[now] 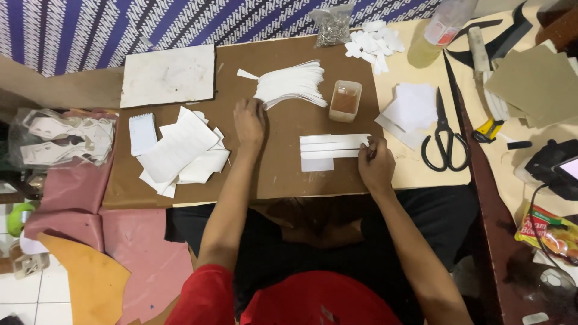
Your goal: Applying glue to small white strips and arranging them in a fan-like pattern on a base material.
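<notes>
I see left hand (249, 122) at frame centre, fingers flat on the edge of the fanned white strip stack (291, 85) | right hand (376, 164) pinching the right end of the laid white strips (333, 147), long axis left-right, extending left from it | glue cup (345, 100) between.

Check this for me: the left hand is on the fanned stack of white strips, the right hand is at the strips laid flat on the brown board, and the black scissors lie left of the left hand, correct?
Not quite. The head view shows the black scissors lying right of the right hand, on the pale surface beside the brown board. The rest holds: the left hand is on the fanned stack of white strips, and the right hand is at the flat strips.
</notes>
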